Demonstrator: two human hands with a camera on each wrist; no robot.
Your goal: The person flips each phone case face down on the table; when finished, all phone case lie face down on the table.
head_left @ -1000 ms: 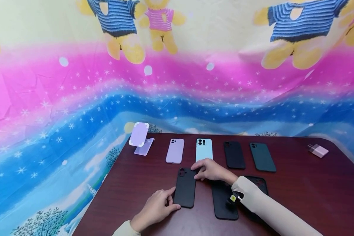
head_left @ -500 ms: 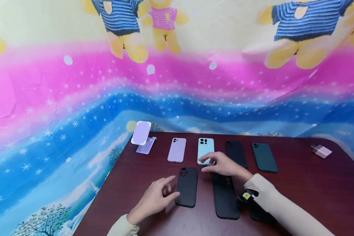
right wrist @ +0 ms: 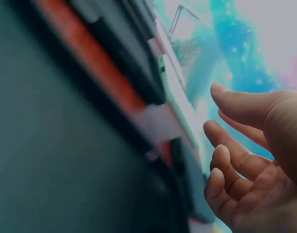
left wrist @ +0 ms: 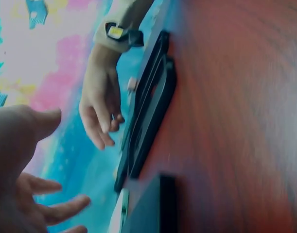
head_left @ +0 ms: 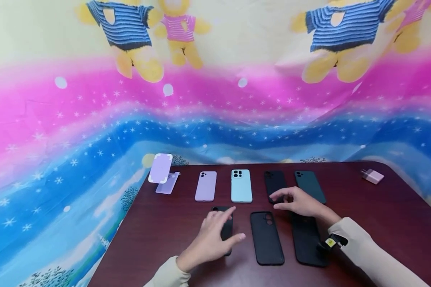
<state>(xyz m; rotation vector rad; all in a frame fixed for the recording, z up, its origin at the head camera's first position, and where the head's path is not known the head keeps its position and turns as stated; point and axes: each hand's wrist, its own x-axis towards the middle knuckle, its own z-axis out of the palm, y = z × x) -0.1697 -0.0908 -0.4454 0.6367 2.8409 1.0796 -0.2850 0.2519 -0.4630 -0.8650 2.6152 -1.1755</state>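
Note:
My left hand (head_left: pixel 213 235) is spread above the left black phone case (head_left: pixel 227 230), hiding much of it, with nothing held. In the left wrist view its fingers are apart, in mid-air. A middle black phone case (head_left: pixel 267 241) lies flat to its right. My right hand (head_left: pixel 303 203) hovers with loosely bent fingers over the gap between the back dark phone case (head_left: pixel 274 182) and the right black phone case (head_left: pixel 309 245), partly covering both. Between the thumb and fingers of that hand, the right wrist view shows only air.
Along the back of the brown table (head_left: pixel 140 247) lie a lilac phone case (head_left: pixel 206 187), a mint phone case (head_left: pixel 242 189) and a dark green phone case (head_left: pixel 310 185). A lilac phone stand (head_left: pixel 160 168) is at back left, a white charger plug (head_left: pixel 373 176) at back right.
Both hands have come off the left black phone case. My right hand has travelled right past the middle case; my left hand has lifted and shifted right over the left one.

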